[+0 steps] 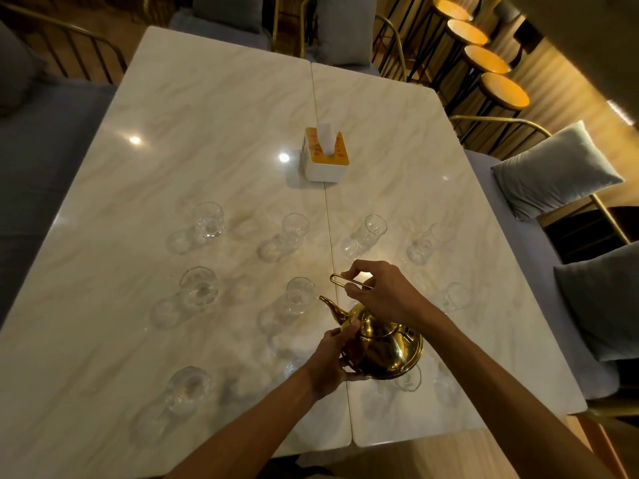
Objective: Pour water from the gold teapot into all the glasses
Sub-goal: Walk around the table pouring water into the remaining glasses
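- While the shiny gold metal teapot [383, 344] hangs tilted above the counter, its spout points at the clear ribbed middle glass [300, 292], so the pour looks about to start or just under way; no stream is visible.
- The right hand [378, 292] pinches the thin gold wire handle [349, 283]; the left hand [332, 361] cups the pot's belly.
- Tip slowly, keeping the spout tip over the rim.
- A low glass [409, 378] sits partly hidden under the pot, so avoid dropping down.
- Other glasses stand well apart on the pale marble counter [207, 133]; the white tissue box [325, 157] is far off.
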